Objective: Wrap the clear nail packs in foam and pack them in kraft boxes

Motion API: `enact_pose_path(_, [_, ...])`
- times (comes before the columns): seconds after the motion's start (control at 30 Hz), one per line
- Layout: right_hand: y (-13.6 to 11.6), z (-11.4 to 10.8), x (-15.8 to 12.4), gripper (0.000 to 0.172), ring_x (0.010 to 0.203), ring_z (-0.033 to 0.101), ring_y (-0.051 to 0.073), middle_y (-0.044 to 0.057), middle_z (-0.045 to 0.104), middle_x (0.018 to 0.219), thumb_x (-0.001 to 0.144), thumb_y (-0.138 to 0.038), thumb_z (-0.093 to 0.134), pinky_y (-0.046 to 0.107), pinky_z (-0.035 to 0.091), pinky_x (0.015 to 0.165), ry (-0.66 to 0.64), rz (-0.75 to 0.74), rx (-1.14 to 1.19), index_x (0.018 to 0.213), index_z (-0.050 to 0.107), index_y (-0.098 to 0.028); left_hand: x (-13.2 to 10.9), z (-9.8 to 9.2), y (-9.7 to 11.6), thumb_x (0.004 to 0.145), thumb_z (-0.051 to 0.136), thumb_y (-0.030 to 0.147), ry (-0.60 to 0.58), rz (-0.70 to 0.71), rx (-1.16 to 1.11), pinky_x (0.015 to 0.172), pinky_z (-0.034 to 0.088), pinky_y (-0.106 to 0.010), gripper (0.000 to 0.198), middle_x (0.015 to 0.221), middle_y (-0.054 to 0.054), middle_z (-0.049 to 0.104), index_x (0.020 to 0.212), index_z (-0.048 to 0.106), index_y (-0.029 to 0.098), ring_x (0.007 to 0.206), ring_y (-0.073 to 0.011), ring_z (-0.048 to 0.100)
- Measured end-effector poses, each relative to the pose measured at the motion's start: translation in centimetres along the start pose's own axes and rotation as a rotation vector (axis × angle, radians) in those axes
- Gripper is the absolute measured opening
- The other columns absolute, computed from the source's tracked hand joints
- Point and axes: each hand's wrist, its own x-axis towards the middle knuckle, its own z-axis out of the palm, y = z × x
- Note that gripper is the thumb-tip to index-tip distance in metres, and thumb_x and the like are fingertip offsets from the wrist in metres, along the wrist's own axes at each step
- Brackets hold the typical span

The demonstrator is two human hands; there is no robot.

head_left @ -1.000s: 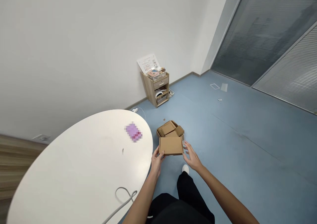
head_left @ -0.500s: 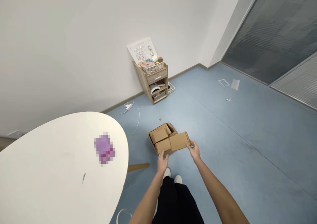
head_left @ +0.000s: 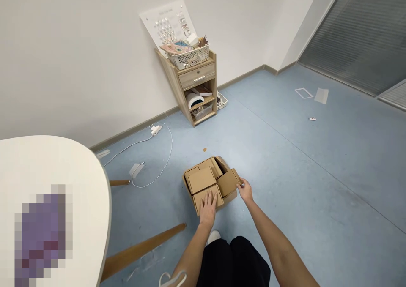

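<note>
Cardboard carton (head_left: 187,185) on blue floor (head_left: 285,160) at 12 o'clock: upper small box (head_left: 201,179) and nearer small box (head_left: 197,200) already laid inside, third small box (head_left: 227,183) only partly in, pinched by right hand (head_left: 245,189); left hand (head_left: 207,209) open, pressed flat on nearer small box.

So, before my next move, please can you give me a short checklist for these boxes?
1. Left hand flat on the front small box: ok.
2. Right hand holding the tilted small box at its edge: ok.
3. Tilted small box lying flat in the open cardboard carton: not ok.
4. White cable apart from the carton: ok.
5. Free space under the small boxes: cannot tell.
</note>
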Motion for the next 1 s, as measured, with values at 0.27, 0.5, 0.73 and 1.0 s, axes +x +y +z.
enact_pose_path(0.27, [0.3,1.6,-0.3,0.053,0.108,0.061,0.024,0.01,0.055,0.122,0.078,-0.034,0.055,0.036,0.048,0.097,-0.057,-0.026,-0.115,0.129,0.053,-0.02,0.5,0.2,-0.6,0.081,0.048,0.003,0.102,-0.058,0.008,0.112,0.029,-0.057,0.084,0.159,-0.012,0.021,0.153,0.014,0.029,0.146,-0.0314,0.022])
enact_pose_path(0.5, [-0.9,0.4,-0.9,0.083,0.139,0.034,0.035,0.022,0.039,0.147,0.071,-0.039,0.062,0.045,0.031,0.112,-0.117,0.075,-0.276,0.143,0.034,-0.009,-1.5,-0.8,0.1,0.074,0.056,0.006,0.143,-0.052,-0.021,0.115,0.024,-0.055,0.096,0.16,-0.013,0.017,0.154,0.006,0.023,0.148,-0.0312,0.012])
enact_pose_path(0.73, [-7.7,-5.2,-5.3,0.059,0.129,0.048,0.033,0.019,0.055,0.133,0.073,-0.037,0.057,0.045,0.038,0.107,-0.105,0.017,-0.285,0.127,0.054,-0.012,-7.2,-8.9,1.1,0.074,0.045,0.002,0.059,-0.057,-0.23,0.114,0.03,-0.054,0.071,0.157,-0.016,0.027,0.143,0.039,0.015,0.146,-0.0314,0.021])
enact_pose_path(1.0, [-23.8,-9.2,-12.4,0.026,0.101,0.065,0.029,0.01,0.069,0.1,0.07,-0.032,0.057,0.04,0.051,0.09,-0.29,-0.294,-0.208,0.091,0.067,-0.021,-17.4,-26.6,-0.6,0.082,0.039,0.005,0.358,-0.087,-0.453,0.106,0.045,-0.044,0.046,0.14,-0.01,0.05,0.122,0.056,0.02,0.128,-0.0227,0.049])
